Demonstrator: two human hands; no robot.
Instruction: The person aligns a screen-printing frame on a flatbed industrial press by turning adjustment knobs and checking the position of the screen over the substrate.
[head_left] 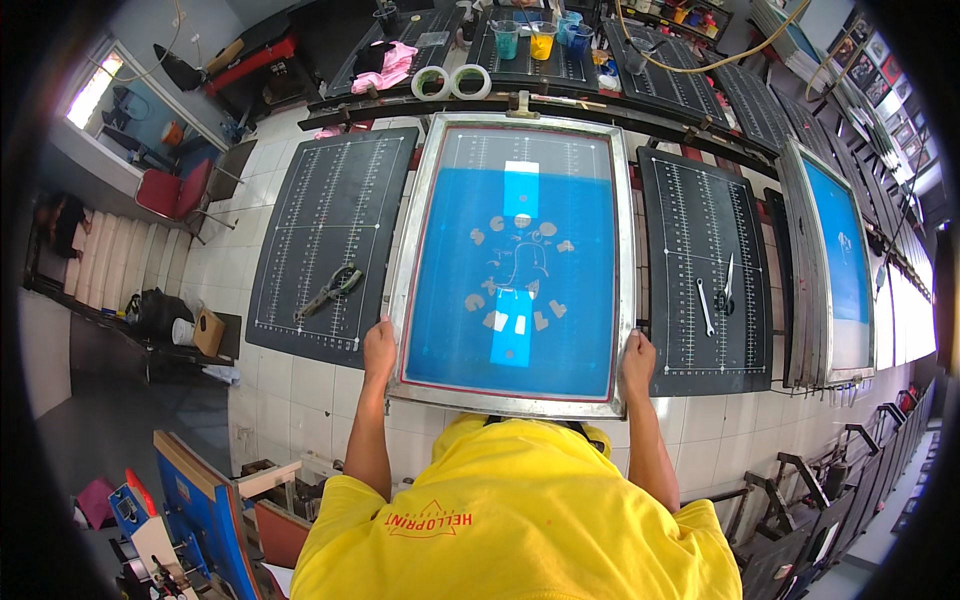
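A screen printing frame (425, 230) with a metal rim and blue mesh lies in front of me, its near edge close to my body. Pale cut-out shapes and a curved figure show in the mesh, along with two bright rectangular patches. My left hand (380, 348) is closed on the frame's near left edge. On the near right edge my right hand (638, 362) grips the metal rim, fingers mostly hidden behind it. The far edge of the frame meets a metal clamp (521, 104).
A black ruled board (330, 190) holding scissors (322, 297) is on the left. The right board (690, 200) carries a wrench (705, 306) and a pointed tool (729, 285). Tape rolls (469, 82) and paint cups (542, 42) stand beyond. Another blue screen (838, 250) leans at right.
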